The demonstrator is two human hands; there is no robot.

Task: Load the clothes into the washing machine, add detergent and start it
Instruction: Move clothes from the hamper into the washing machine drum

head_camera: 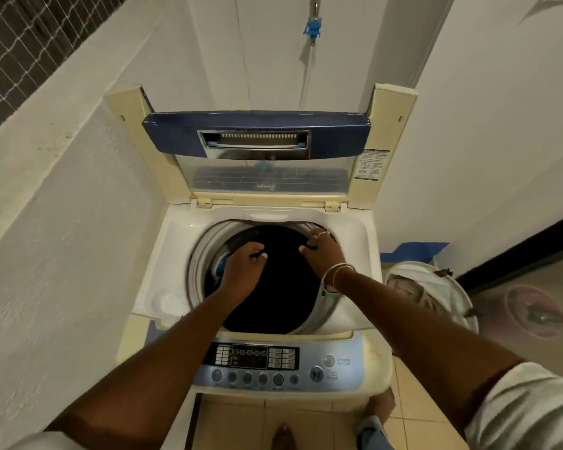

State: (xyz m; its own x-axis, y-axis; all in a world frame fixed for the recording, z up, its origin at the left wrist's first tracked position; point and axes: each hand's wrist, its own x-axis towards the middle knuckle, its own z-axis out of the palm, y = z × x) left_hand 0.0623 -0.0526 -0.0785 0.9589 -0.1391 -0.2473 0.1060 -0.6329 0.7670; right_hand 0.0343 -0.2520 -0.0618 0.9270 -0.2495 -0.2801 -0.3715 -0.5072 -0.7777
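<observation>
A top-loading washing machine stands in front of me with its blue-framed lid folded up against the wall. A dark garment spans the mouth of the drum. My left hand grips the cloth's left part, fingers curled round a fold. My right hand pinches its upper right edge near the drum rim; a ring and bangles show on it. The control panel with round buttons runs along the machine's front edge. No detergent is in view.
A white laundry basket holding more clothes stands on the floor right of the machine. A pink tub lies beyond it. White walls close in on the left and behind. A tap with blue tape hangs above the lid.
</observation>
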